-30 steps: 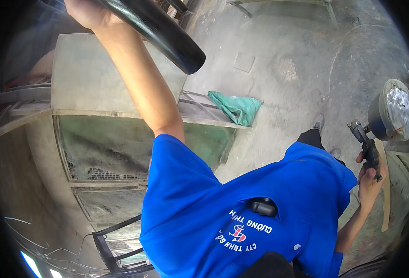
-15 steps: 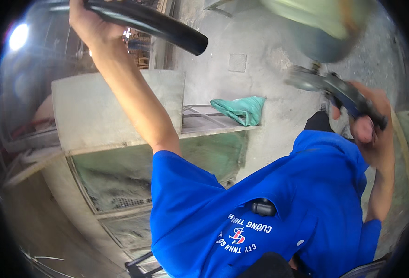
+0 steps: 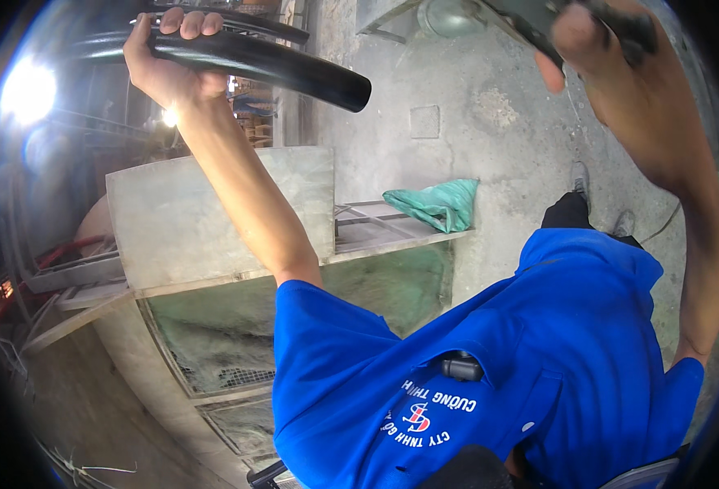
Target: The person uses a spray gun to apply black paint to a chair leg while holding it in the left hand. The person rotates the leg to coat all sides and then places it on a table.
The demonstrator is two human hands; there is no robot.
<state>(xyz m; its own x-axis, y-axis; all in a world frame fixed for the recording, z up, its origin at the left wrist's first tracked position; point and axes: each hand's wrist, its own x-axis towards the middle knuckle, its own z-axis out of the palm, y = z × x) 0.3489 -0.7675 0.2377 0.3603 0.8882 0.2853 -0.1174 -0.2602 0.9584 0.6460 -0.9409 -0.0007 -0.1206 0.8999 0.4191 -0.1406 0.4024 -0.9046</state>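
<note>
At the upper left, my left hand [image 3: 164, 73] is raised with its fingers closed around a thick black curved tube [image 3: 294, 72]. The tube's rounded end points right, and its far end runs off to the left. A second black tube [image 3: 253, 24] shows just beyond it. High on the right, my right hand [image 3: 620, 65] is closed around the dark handle of what looks like a spray gun [image 3: 638, 34]. Most of that gun lies past the upper edge or behind the hand. Left of it, near the top, sits a round pale-green translucent thing [image 3: 453, 16].
A pale flat panel [image 3: 221, 216] stands below my left forearm on a wooden-edged frame. Its front has a dusty green mesh [image 3: 213, 326]. A green plastic sheet [image 3: 441, 205] lies on the frame's right end. Lamps glow at the left [image 3: 29, 90]. Grey concrete floor [image 3: 384, 114] stretches beyond.
My right hand has risen up and away, taking the spray gun mostly out of view. My left hand and the black tube have shifted slightly down; the second tube now shows.
</note>
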